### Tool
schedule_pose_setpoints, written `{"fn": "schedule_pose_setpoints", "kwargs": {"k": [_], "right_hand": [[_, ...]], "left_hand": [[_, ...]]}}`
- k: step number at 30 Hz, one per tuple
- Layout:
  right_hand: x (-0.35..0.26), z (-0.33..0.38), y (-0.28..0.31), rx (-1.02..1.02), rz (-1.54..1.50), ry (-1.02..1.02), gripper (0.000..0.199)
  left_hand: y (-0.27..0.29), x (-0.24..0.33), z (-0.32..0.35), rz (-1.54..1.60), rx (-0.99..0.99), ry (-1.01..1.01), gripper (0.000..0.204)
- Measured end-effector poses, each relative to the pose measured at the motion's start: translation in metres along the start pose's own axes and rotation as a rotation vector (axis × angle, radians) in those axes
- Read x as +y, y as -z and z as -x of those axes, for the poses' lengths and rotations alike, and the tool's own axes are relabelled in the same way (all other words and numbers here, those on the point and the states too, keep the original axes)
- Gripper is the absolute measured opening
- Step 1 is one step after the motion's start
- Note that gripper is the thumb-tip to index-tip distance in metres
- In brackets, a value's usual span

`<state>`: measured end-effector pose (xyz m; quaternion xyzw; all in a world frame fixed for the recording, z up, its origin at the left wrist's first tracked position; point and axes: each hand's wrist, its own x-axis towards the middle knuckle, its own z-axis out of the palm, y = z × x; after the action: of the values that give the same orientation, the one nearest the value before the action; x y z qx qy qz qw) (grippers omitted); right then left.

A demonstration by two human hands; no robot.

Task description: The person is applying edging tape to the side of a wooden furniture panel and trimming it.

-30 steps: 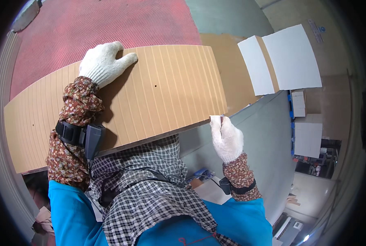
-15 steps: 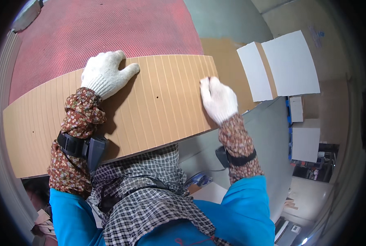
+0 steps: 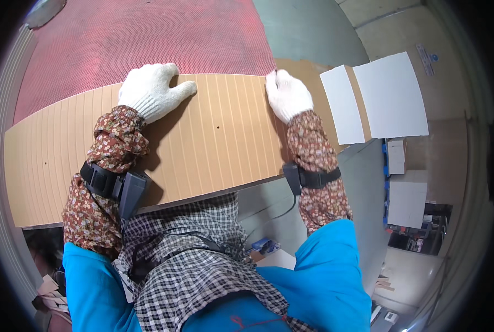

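Surface: red mesh-textured table (image 3: 147, 39), wide and flat, filling the upper left of the view; curved pale rim along the far left.
Room: grey floor (image 3: 307, 27) beyond the red surface; workshop setting, dim corner with clutter at lower right, too small to tell apart.
Stacked sheets: white boards (image 3: 388, 97) lying on a brown sheet to the right, well apart from the hands; smaller white pieces (image 3: 407, 202) lower right.
Grey bench: grey slab (image 3: 363, 182) just right of the panel, below the white boards.
Edges: near long edge of the panel overhanging toward the body; right short edge under the right hand; far long edge meeting the red surface.
Open room: bare red mesh beyond the far edge; grey floor open past the right corner.
Panel: grooved wooden panel (image 3: 213, 138), tan, long, with parallel lengthwise grooves and a few small dark holes; lying flat on the red table, across the body.
Left hand (image 3: 150, 91): white knit glove, palm down on the far edge of the panel, fingers together and curled over the edge, thumb spread out on the top face.
Right hand (image 3: 288, 97): white knit glove, pressed on the far right corner, fingers narrow and bent over the edge.
Sleeves: floral brown, dark strap with a device on each forearm.
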<state>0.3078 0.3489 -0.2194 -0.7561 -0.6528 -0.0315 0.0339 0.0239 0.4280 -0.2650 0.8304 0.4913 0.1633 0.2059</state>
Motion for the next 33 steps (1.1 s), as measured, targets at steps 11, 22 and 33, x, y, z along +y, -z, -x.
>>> {"fn": "schedule_pose_setpoints", "kwargs": {"k": [11, 22, 33], "right_hand": [[-0.002, 0.202, 0.022, -0.082, -0.027, -0.139, 0.034], [-0.032, 0.226, 0.008, 0.031, -0.167, -0.155, 0.018], [-0.018, 0.225, 0.012, -0.039, 0.012, -0.069, 0.021]], "left_hand": [[0.006, -0.002, 0.008, 0.010, -0.013, 0.015, 0.061], [-0.004, -0.019, 0.015, 0.023, -0.082, 0.046, 0.063], [-0.014, -0.005, 0.007, -0.012, 0.001, 0.000, 0.064]]}}
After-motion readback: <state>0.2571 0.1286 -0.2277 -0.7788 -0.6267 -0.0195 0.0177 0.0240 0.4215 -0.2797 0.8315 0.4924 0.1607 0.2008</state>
